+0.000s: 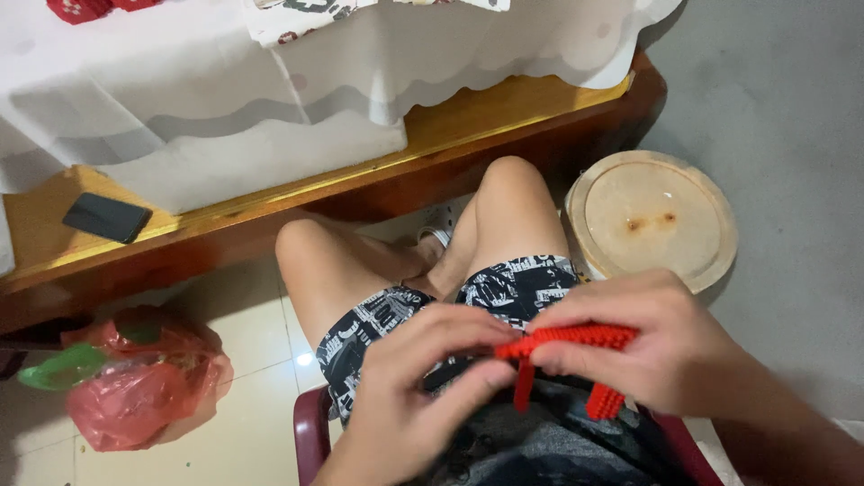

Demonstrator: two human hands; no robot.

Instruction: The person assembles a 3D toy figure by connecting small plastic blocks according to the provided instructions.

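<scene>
Both hands met over the lap, near centre of view. Left hand (423, 378) pinched the left end of a red studded brick assembly (567, 346), thumb below and fingers curled on top. Right hand (648, 346) wrapped the right part of it, fingers closed over the top strip. Assembly looked like a flat horizontal strip with two short legs hanging down, one near its left end, one at the right. It sat between the two hands, above the patterned shorts (504, 292).

Handling, judged: light, rigid plastic, studs give grip so not slippery. Joints press-fit, so legs could pop off if twisted or squeezed at the junction. Best hold along the long strip's edges, near the ends, not by the thin legs.

Containers: red plastic bag (144, 387) on the tiled floor at near left, bunched and full-looking, something green (58, 367) sticking out on its left; contents otherwise not readable. Round wooden stool top (652, 220) at right, bare, stained.

Far side: wooden table (468, 121) with white cloth (270, 99), black phone (106, 217) on its left end. Red chair edge (310, 432) under the person.
</scene>
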